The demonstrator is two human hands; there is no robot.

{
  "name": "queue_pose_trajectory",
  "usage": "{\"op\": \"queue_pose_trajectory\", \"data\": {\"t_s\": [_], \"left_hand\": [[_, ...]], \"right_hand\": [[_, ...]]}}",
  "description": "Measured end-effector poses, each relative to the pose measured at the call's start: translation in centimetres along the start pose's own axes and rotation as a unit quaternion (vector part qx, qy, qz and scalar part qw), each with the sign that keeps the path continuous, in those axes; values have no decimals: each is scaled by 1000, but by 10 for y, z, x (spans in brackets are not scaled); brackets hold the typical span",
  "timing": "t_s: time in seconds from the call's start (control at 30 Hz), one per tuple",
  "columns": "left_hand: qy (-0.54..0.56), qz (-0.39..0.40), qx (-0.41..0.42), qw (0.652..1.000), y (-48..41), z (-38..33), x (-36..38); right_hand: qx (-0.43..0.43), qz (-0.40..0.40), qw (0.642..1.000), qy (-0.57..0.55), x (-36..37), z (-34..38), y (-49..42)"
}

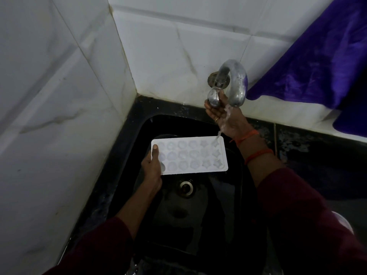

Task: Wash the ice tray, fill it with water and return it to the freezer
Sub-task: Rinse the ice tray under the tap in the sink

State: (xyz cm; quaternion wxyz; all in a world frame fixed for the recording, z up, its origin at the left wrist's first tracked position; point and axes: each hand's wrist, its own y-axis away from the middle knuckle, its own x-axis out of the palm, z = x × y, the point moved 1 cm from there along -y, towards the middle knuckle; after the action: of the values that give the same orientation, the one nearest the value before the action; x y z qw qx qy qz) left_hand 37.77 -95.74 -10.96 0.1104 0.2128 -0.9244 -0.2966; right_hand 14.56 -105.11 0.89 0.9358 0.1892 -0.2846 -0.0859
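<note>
The left hand (152,168) pinches the tray (190,155) by one end, level below the tap (237,76). The right hand (224,120) has its fingers (210,110) curled round the knob (213,98). The water (228,112) hits one corner cup, so sliding the tray along should rinse every cup.

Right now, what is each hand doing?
Left hand: grips the white plastic ice tray by its left end.
Right hand: holds the round metal tap knob.

ice tray (190,154) | white, shaped cavities up | roughly level over sink | water landing at far-right corner
</note>
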Motion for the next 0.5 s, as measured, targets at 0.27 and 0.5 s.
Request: {"op": "queue_pose_trajectory", "data": {"t_s": [0.27, 0.5], "left_hand": [[21, -11, 7, 1000, 0, -8, -9], [30, -32, 13, 999, -1, -16, -20]], "right_hand": [[-14, -13, 1000, -9, 1, -6, 1], [-22, -9, 1000, -14, 3, -7, 4]]}}
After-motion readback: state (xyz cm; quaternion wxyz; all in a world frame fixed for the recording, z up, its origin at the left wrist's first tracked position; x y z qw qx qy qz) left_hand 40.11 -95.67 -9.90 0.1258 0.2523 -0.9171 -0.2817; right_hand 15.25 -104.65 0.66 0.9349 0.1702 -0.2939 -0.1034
